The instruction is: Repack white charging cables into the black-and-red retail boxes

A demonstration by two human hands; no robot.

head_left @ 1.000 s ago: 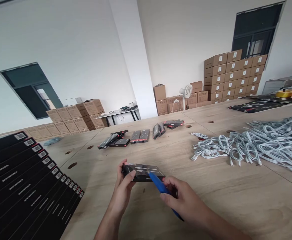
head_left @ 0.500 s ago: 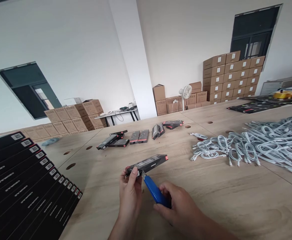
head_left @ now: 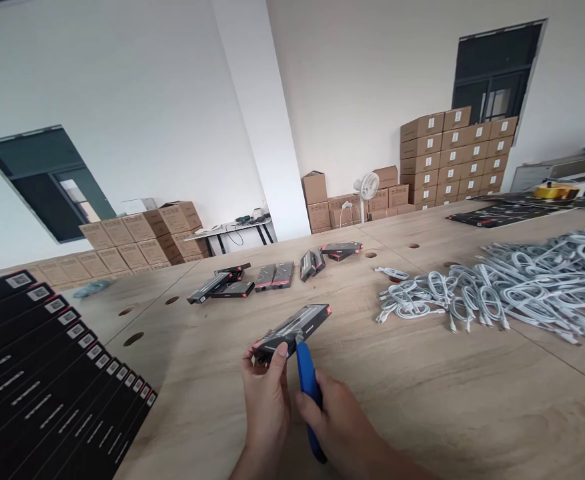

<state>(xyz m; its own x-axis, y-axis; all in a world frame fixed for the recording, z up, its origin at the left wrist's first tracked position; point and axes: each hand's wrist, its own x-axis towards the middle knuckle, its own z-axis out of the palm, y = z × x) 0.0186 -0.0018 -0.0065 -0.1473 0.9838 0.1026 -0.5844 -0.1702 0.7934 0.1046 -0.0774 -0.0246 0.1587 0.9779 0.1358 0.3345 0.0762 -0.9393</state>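
Slightly above the table, my left hand [head_left: 268, 393] grips the near end of a slim black cable box [head_left: 292, 328], thumb on its side, its far end pointing up and right. A blue utility knife [head_left: 309, 380] is held in my right hand [head_left: 335, 417]. The knife's tip meets the long near edge of the box, around its middle; how deep the blade sits cannot be made out. Past the box, more slim boxes [head_left: 275, 275] lie in small groups on the table.
Coiled white cables [head_left: 492, 290] are heaped at the right. Black boxes in a long row [head_left: 47, 387] fill the left front. Round holes, such as this one [head_left: 133, 339], pierce the wooden table [head_left: 422, 400]. Stacked cartons [head_left: 452, 160] and a white fan [head_left: 367, 187] stand behind.
The knife has moved from the box's near end along its edge to about the middle and now points more steeply away. The box has tilted, showing more of its top face.
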